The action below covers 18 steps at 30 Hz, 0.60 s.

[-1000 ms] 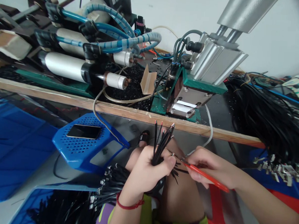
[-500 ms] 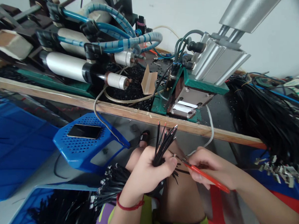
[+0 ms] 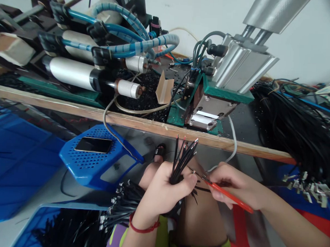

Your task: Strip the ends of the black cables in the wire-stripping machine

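My left hand (image 3: 170, 189) is closed around a bunch of black cables (image 3: 182, 161), whose stripped ends with red and white wires point up. Red-handled pliers or cutters (image 3: 230, 196) are in my right hand (image 3: 228, 181), their metal jaws pointing left. The tool's tip is close to a small light-coloured piece at my left thumb and index finger; whether it touches is too small to tell. Loose black cable ends show below, between the two hands. More black cables with metal connectors (image 3: 123, 205) lie on my lap, left of my left forearm.
A wooden bench edge (image 3: 143, 126) runs across, bearing a pneumatic press (image 3: 217, 100) and cylinders (image 3: 74, 73). Black cable bundles (image 3: 290, 125) hang over its right end. A phone (image 3: 93, 144) lies on a blue stool (image 3: 81, 163). A blue bin (image 3: 37, 220) holds black cables.
The cable bunch and the fingertips of my left hand have shifted very slightly right and down. Both hands keep their hold.
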Each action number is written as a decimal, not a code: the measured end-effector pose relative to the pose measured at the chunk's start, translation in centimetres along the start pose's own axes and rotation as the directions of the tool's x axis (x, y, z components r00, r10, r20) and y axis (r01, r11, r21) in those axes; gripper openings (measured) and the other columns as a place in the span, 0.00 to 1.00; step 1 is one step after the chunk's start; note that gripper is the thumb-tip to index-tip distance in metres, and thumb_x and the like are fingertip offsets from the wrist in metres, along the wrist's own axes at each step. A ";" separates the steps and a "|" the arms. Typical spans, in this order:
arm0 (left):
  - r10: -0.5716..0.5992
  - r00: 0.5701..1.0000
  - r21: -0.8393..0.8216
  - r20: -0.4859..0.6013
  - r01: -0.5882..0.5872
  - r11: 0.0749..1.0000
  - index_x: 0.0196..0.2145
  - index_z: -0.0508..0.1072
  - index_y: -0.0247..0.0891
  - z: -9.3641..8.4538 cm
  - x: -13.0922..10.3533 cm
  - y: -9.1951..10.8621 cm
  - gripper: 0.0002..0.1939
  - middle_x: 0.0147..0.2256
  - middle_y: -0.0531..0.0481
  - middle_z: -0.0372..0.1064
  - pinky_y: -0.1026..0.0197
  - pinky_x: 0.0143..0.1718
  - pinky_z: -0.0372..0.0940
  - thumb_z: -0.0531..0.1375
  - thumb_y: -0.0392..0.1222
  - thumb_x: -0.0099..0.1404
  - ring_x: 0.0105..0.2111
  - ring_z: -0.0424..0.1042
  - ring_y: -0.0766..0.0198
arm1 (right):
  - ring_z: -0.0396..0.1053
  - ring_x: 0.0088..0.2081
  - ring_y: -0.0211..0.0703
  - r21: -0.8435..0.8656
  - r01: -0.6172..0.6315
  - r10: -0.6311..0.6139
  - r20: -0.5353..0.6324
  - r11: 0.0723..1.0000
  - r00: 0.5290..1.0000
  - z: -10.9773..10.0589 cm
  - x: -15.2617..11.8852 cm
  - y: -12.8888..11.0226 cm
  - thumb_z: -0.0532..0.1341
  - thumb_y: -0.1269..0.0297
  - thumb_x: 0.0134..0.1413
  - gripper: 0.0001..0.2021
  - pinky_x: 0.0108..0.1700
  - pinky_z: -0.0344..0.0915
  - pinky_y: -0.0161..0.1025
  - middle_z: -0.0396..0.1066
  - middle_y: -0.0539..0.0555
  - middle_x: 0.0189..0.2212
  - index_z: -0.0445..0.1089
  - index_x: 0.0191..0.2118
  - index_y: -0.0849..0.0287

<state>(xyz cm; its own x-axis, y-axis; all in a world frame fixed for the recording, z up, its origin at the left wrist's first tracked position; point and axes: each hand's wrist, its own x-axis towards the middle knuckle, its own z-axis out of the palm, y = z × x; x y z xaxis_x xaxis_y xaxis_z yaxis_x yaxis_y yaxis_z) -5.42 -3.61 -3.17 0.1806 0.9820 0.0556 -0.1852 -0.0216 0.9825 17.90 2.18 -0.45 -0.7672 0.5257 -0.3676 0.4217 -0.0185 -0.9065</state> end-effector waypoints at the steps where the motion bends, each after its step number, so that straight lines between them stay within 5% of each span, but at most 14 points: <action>1: -0.003 1.000 0.000 -0.002 0.003 1.000 0.20 0.69 0.39 0.0 0.0 0.0 0.21 0.20 0.50 0.66 0.60 0.29 0.58 0.64 0.45 0.70 0.26 0.63 0.63 | 0.60 0.17 0.33 0.000 0.004 -0.004 0.000 1.000 1.000 0.0 0.0 0.0 0.63 0.25 0.60 0.37 0.20 0.49 0.31 0.64 0.49 0.16 0.63 0.23 0.58; 18: -0.003 1.000 0.008 -0.013 0.003 1.000 0.19 0.69 0.39 -0.1 0.0 0.1 0.21 0.21 0.50 0.65 0.60 0.29 0.58 0.64 0.46 0.70 0.26 0.63 0.63 | 0.60 0.15 0.32 0.054 0.006 -0.007 0.010 0.999 1.000 0.1 0.4 0.1 0.66 0.29 0.60 0.36 0.18 0.49 0.28 0.60 0.47 0.14 0.62 0.21 0.58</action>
<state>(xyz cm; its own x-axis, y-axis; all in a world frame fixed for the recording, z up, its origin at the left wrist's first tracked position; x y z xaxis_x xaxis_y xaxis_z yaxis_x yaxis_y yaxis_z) -5.50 -3.63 -3.10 0.1688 0.9844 0.0505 -0.1768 -0.0202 0.9840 17.60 2.27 -0.75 -0.7745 0.5176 -0.3636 0.3902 -0.0614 -0.9187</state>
